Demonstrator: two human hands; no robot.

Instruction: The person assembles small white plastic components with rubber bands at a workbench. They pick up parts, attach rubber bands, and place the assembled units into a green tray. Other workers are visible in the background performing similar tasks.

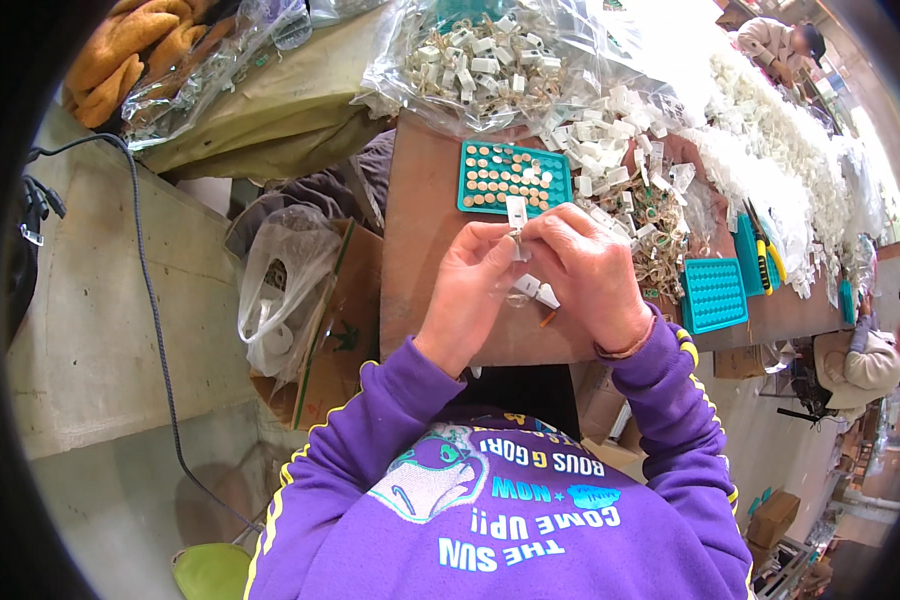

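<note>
A small white plastic piece (517, 211) stands up between the fingertips of my two hands, above the brown table. My left hand (470, 285) pinches it from the left with thumb and forefinger. From the other side my right hand (595, 275) closes its fingers on it; they partly hide what lies under it. Just below are further small white pieces (547, 294) and clear plastic film. Just beyond my fingertips lies a teal tray (560, 185) with rows of small round metallic discs (495, 187).
White plastic pieces with tan strands (485, 62) fill a clear bag at the back. Loose white pieces (610, 135) heap up to the right. A second teal tray (715, 295) and yellow-handled pliers (765, 262) lie there. A cardboard box (335, 330) stands left; other people (855, 365) sit farther right.
</note>
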